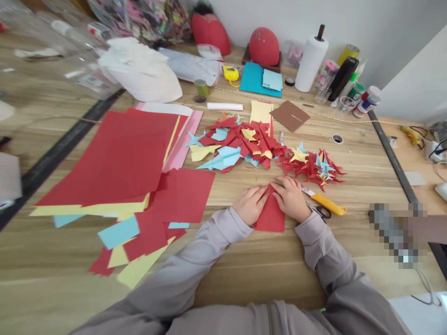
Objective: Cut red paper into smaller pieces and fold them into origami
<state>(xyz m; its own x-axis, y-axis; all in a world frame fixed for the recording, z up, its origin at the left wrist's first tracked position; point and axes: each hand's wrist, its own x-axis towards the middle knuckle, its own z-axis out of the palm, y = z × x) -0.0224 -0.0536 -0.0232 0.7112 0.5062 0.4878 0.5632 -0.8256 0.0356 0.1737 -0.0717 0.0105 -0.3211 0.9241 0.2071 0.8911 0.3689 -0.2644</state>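
Observation:
A small sheet of red paper point(270, 216) lies on the table in front of me, its upper end folded to a point. My left hand point(250, 204) rests on the left slope of that point, fingers bent and pressed to the paper. On the right slope, my right hand point(291, 199) pinches the paper near the tip. Just right of my right hand lie a yellow utility knife point(328, 204) and black-handled scissors point(323, 211), partly hidden by the hand. Beyond both hands stretches a heap of folded paper planes point(228, 158) and pointed paper stars point(323, 167), mostly red with some blue and yellow.
Large red paper sheets point(122, 158) and smaller cut pieces point(118, 232) cover the left side. Behind the heap are a brown square point(290, 115), a tape roll point(337, 138) and a yellow tape measure point(230, 73). Bottles point(366, 104) and a white paper roll point(311, 63) stand at the back right.

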